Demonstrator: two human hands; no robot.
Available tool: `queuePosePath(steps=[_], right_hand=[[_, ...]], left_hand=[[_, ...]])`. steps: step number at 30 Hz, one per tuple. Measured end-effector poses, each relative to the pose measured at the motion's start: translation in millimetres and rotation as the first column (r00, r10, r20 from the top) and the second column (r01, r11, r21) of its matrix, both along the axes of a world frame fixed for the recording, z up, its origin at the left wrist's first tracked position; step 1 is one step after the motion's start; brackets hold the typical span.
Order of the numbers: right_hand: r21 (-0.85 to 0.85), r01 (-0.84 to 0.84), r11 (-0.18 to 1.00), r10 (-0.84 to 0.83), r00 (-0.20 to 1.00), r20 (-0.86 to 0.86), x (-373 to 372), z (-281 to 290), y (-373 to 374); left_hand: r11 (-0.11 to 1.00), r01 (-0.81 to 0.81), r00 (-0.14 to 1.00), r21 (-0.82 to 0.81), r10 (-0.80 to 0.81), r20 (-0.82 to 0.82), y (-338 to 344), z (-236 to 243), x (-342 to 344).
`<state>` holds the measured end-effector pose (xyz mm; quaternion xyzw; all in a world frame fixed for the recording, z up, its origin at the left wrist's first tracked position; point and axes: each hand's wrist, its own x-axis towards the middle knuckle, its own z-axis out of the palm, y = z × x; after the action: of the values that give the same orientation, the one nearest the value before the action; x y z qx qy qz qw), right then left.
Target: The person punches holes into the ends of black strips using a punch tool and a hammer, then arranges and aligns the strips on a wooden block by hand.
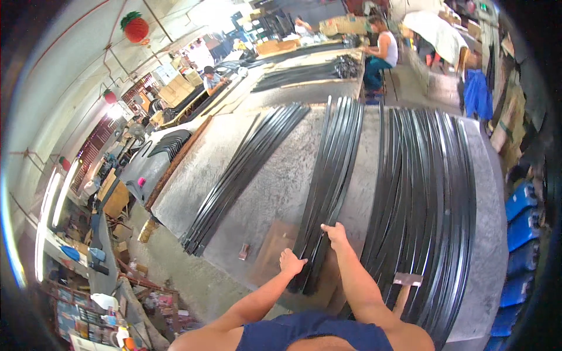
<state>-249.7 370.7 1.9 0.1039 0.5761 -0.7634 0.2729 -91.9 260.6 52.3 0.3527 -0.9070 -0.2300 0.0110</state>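
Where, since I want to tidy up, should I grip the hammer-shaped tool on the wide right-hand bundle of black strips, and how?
Probably by the slim wooden handle, from above on the near side: it points toward the picture's lower edge, while the broader head lies crosswise at the far end, over the strips. The handle's near end is not clearly visible.

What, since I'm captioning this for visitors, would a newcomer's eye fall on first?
Probably the three bundles of long black strips spread across the grey table, the left hand and right hand at the middle one, toward its near end. Then, perhaps, the red fruit-shaped ornament hanging at upper left and the blue containers along the right edge.
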Motion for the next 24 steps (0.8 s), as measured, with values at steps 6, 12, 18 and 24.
queuePosePath(steps=[6,12,18,24], right_hand=[[-0.195,-0.052,0.979,0.056,0.998,0.013,-2,26,-2],[-0.113,-0.097,0.989,0.114,0.982,0.150,-28,-35,-7],[-0.190,0.010,0.982,0.028,0.981,0.194,-16,-29,-23],[0.035,0.022,0.999,-0.028,0.982,0.186,20,-38,-34]], left_hand=[[0.988,-0.062,0.994,0.140,0.074,-0.080,-5,-1,-9],[0.988,0.136,0.989,-0.068,-0.140,-0.045,16,-21,-15],[0.965,0.108,0.984,0.239,-0.070,-0.165,-6,-11,-20],[0.786,0.232,0.970,0.573,-0.141,-0.199,-37,-11,5]])
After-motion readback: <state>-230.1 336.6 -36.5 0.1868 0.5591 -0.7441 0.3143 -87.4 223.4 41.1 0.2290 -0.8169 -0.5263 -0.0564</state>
